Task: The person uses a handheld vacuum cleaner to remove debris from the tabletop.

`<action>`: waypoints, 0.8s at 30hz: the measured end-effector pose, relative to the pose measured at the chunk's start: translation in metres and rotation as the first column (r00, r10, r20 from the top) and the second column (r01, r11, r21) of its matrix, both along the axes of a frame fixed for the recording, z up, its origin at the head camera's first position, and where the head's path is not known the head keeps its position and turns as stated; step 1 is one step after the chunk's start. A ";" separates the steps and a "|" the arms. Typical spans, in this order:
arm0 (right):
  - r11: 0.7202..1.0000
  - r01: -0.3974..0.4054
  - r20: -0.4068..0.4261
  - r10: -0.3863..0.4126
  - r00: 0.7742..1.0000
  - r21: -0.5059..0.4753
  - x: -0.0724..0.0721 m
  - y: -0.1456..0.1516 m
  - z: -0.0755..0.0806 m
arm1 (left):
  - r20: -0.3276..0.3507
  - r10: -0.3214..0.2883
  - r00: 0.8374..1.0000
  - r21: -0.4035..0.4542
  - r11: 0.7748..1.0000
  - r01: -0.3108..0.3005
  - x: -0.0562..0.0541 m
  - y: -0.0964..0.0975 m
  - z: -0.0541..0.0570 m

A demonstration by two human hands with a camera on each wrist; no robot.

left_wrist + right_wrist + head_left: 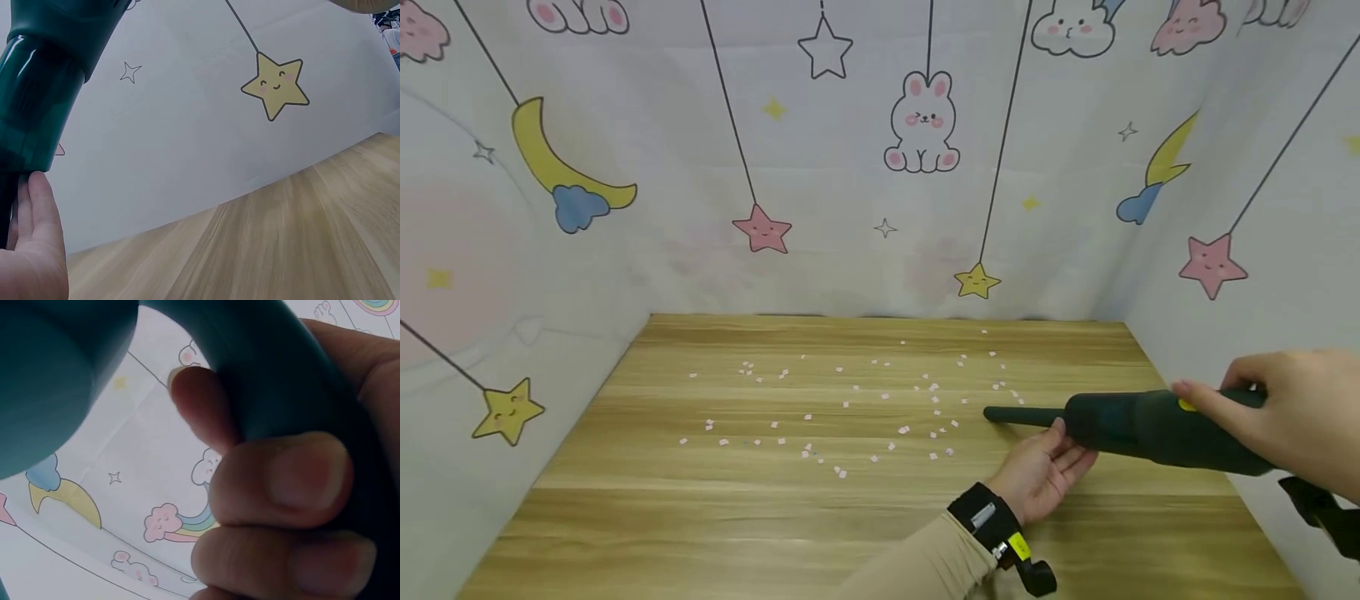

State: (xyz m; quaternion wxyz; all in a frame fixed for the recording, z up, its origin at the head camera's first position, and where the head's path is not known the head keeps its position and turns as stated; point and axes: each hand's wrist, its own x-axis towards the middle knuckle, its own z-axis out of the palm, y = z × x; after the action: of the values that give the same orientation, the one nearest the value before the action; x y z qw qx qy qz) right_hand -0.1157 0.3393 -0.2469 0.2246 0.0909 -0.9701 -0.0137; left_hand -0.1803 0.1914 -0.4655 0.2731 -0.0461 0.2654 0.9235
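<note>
A dark green handheld vacuum cleaner (1150, 429) is held level above the right part of the wooden table, its narrow nozzle (1022, 416) pointing left. My right hand (1300, 408) grips its handle (275, 381); in the right wrist view the fingers curl round that handle. Under the joint of nozzle and body, my left hand (1041, 475) touches the cleaner with palm turned up and fingers extended. The left wrist view shows straight fingers (44, 212) against the end of the translucent body (34, 106). Small white paper bits (904, 430) lie scattered over the table.
The wooden tabletop (700, 533) meets a printed cloth backdrop (850, 267) at the back. Cloth walls with stars, moons and rabbits also stand at left and right. A black wrist strap (988, 517) with a camera mount sits on the left wrist.
</note>
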 end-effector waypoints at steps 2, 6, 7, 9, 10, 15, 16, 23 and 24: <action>1.000 -0.001 -0.011 0.001 1.000 -0.006 0.002 -0.003 0.000 | -0.011 -0.003 1.000 -0.008 1.000 0.003 0.000 0.000 0.001; 1.000 0.007 -0.020 -0.008 1.000 -0.030 0.005 -0.008 0.000 | -0.014 0.000 1.000 -0.019 1.000 0.000 -0.002 0.002 0.002; 0.999 0.008 -0.016 -0.009 1.000 -0.037 0.006 -0.009 0.000 | -0.011 0.003 1.000 -0.019 1.000 -0.003 -0.002 0.002 0.002; 0.999 0.022 0.016 -0.021 1.000 -0.039 0.008 -0.012 -0.001 | -0.003 0.012 1.000 -0.020 1.000 -0.012 -0.002 0.002 0.001; 0.999 0.033 0.037 -0.032 0.999 -0.030 0.009 -0.012 -0.001 | 0.000 0.017 1.000 -0.019 1.000 -0.017 -0.002 0.002 0.001; 0.998 0.062 0.089 -0.063 0.994 0.015 0.011 -0.011 -0.004 | -0.002 0.031 1.000 -0.027 0.999 -0.031 -0.002 0.003 0.001; 0.998 0.066 0.093 -0.067 0.993 0.017 0.011 -0.011 -0.004 | -0.004 0.031 1.000 -0.029 0.999 -0.031 -0.002 0.003 0.001; 0.996 0.083 0.074 -0.084 0.994 0.016 0.013 -0.015 -0.003 | -0.016 0.022 1.000 -0.045 0.999 -0.023 -0.003 0.002 0.001; 0.996 0.087 0.071 -0.088 0.994 0.015 0.014 -0.016 -0.002 | -0.014 0.022 1.000 -0.046 0.999 -0.023 -0.004 0.002 0.001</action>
State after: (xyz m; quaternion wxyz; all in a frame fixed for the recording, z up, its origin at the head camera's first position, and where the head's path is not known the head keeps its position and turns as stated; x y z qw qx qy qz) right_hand -0.1020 0.3232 -0.2493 0.1883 0.0501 -0.9805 -0.0263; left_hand -0.1840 0.1934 -0.4644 0.2599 -0.0494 0.2880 0.9204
